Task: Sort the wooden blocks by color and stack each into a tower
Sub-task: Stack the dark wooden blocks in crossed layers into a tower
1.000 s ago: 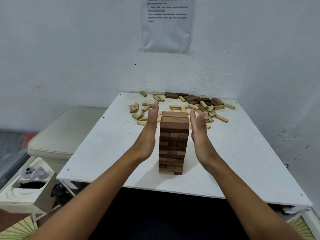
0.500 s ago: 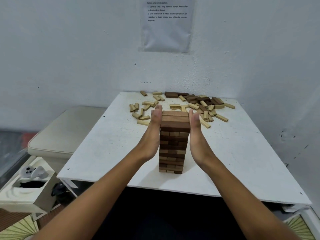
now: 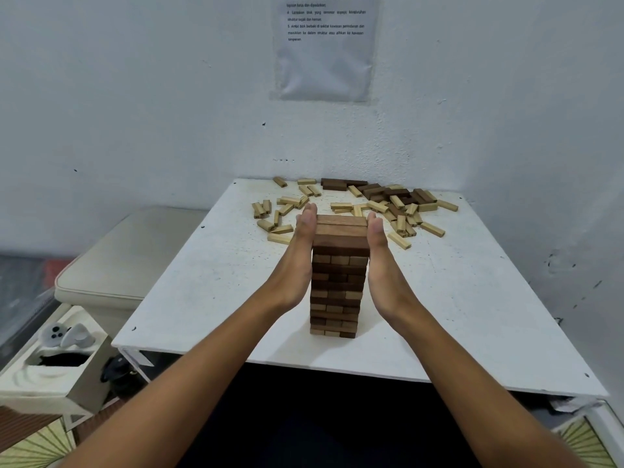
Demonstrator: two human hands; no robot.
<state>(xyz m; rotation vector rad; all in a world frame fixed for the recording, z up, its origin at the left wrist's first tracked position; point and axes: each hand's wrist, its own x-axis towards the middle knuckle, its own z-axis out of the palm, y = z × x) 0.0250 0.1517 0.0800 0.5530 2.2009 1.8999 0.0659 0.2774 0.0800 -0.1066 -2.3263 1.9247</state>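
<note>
A tall tower of dark brown wooden blocks point(image 3: 337, 282) stands near the front of the white table point(image 3: 209, 282). My left hand point(image 3: 297, 258) lies flat against the tower's left side, fingers straight and pointing away from me. My right hand point(image 3: 381, 265) presses flat on the right side in the same way. Light wooden blocks point(image 3: 287, 211) lie scattered at the back of the table. A smaller heap of dark blocks point(image 3: 381, 192) sits at the back, mixed with light ones.
The table stands in a corner of white walls, with a paper sheet point(image 3: 324, 45) taped above. A cushioned seat point(image 3: 131, 261) stands to the left. Lower left, a white box point(image 3: 54, 373) holds a controller.
Both hands moved inward from a gap on either side of the tower until their palms met its sides. The tower stays upright.
</note>
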